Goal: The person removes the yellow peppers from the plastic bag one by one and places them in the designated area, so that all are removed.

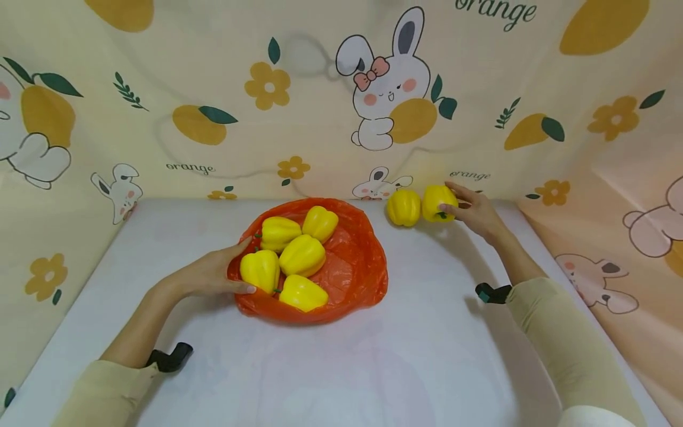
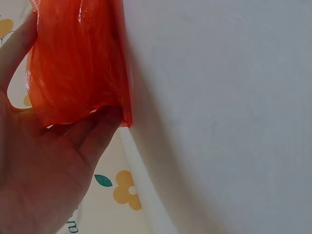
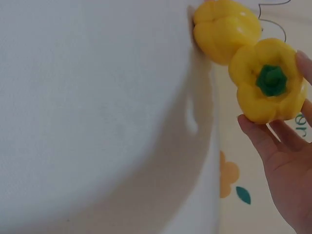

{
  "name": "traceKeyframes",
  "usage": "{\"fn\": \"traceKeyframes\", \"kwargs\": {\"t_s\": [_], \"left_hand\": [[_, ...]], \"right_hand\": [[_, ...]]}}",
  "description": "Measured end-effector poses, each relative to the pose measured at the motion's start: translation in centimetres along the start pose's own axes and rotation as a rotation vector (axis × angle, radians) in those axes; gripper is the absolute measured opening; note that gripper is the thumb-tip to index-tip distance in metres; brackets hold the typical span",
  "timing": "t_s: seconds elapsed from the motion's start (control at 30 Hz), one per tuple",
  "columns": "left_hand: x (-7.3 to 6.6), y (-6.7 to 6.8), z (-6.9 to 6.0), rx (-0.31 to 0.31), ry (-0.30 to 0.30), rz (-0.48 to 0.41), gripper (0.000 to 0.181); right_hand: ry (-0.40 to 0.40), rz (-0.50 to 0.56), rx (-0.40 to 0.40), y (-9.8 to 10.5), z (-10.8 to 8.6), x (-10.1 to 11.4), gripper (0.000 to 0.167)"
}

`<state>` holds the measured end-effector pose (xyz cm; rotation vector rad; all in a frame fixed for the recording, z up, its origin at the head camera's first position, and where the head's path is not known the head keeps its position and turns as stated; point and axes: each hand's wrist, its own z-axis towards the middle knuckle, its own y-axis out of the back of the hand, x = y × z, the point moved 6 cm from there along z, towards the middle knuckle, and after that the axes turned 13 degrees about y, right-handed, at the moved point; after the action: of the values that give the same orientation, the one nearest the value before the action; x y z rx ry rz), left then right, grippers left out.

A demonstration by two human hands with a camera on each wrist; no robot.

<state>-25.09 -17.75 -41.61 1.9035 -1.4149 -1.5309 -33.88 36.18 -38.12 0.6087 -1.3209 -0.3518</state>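
A red plastic bag [image 1: 347, 261] sits wide open on the table, its rim spread in a ring. Several yellow bell peppers [image 1: 302, 255] lie together in its left part. My left hand [image 1: 210, 273] holds the bag's left side, thumb and fingers spread along it; in the left wrist view, fingertips go partly out of sight behind the red plastic [image 2: 78, 63]. Over at the back right, my right hand [image 1: 477, 214] grips another yellow bell pepper [image 1: 434, 201] between thumb and fingers. Its green stem [image 3: 271, 80] faces the right wrist camera. One more yellow bell pepper [image 1: 404, 207] stands just left of it.
A pale table [image 1: 331, 373] stretches out in front of the bag. Cloth printed with rabbits and oranges [image 1: 315, 136] hangs along the back edge and both sides. Black curved pieces [image 1: 171, 357] stick out at both wrists.
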Motion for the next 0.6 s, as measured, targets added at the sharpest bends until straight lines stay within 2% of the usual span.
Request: {"fn": "traceKeyframes", "kwargs": {"t_s": [0.13,0.3,0.47,0.6], "left_hand": [[0.0,-0.3,0.0,0.001,0.001,0.000,0.114],[-0.1,-0.2,0.0,-0.011,-0.010,0.016,0.115],[0.1,-0.1,0.0,-0.008,0.000,-0.002,0.114],[0.2,-0.2,-0.1,-0.005,0.009,-0.011,0.114]], "right_hand": [[-0.029,-0.007,0.006,-0.2,-0.3,-1.0,0.081],[-0.021,0.026,0.011,-0.7,-0.2,-2.0,0.078],[-0.020,0.115,0.021,-1.5,0.0,-2.2,0.073],[-0.049,0.206,0.070,-2.2,-0.2,-1.3,0.069]]}}
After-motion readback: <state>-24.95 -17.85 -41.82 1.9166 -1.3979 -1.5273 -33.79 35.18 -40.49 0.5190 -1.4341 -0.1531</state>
